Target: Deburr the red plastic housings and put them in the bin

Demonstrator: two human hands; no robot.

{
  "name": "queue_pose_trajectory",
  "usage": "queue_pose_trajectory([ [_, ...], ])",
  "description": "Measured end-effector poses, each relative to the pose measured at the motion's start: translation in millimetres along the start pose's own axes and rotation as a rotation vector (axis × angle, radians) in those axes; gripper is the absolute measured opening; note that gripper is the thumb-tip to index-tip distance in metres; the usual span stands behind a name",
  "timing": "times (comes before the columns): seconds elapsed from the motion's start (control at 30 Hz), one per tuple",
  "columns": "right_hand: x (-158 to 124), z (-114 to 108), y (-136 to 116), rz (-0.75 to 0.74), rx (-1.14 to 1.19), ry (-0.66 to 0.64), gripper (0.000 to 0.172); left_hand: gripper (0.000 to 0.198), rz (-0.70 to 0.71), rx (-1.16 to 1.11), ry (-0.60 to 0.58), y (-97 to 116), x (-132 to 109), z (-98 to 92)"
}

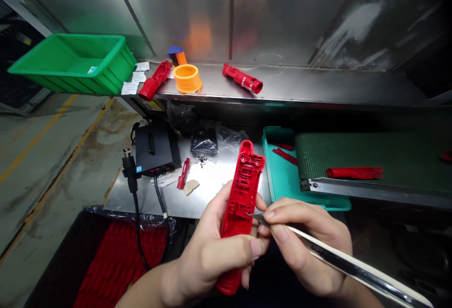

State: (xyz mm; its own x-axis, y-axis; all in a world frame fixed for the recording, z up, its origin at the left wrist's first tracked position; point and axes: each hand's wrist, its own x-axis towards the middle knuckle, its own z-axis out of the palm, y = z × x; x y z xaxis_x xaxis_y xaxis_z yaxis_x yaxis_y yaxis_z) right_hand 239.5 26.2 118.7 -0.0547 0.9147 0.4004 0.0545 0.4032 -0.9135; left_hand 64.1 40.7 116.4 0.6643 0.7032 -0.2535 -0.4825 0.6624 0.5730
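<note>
My left hand (215,247) is wrapped round a long red plastic housing (243,181), its ribbed hollow side turned up toward me. Between thumb and fingers, my right hand (307,242) grips a craft knife (339,258) with a pale handle. The blade's pointed tip touches or nearly touches the housing's inner edge, about midway down. The fingers of my left hand behind the housing are partly hidden.
A green conveyor belt (353,150) carries a red part (355,172) on the right, beside a teal tray (286,181). A black box (155,145) with thick cables stands left. On the shelf are a green bin (113,70), an orange ring (187,79) and red parts (243,78).
</note>
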Motion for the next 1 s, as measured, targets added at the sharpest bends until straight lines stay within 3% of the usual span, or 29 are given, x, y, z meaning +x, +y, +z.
queue_pose_trajectory([
  [0.2,1,-1,0,0.005,0.007,-0.008,0.032,0.035,0.009,0.002,-0.003,2,1,3.9],
  [0.57,3,-2,1,0.006,0.013,-0.029,0.03,0.04,-0.052,0.095,0.123,9,-2,11.8],
  [0.83,-4,-2,4,0.079,0.127,-0.057,0.026,0.045,-0.039,0.052,0.081,4,1,3.2],
  [0.93,-14,-3,10,0.12,0.283,0.004,0.026,0.044,0.008,0.108,0.068,-2,-1,-1.8],
  [1.0,-19,-3,11,0.044,0.201,0.081,0.03,0.042,0.06,0.187,0.099,-4,-1,-0.4],
])
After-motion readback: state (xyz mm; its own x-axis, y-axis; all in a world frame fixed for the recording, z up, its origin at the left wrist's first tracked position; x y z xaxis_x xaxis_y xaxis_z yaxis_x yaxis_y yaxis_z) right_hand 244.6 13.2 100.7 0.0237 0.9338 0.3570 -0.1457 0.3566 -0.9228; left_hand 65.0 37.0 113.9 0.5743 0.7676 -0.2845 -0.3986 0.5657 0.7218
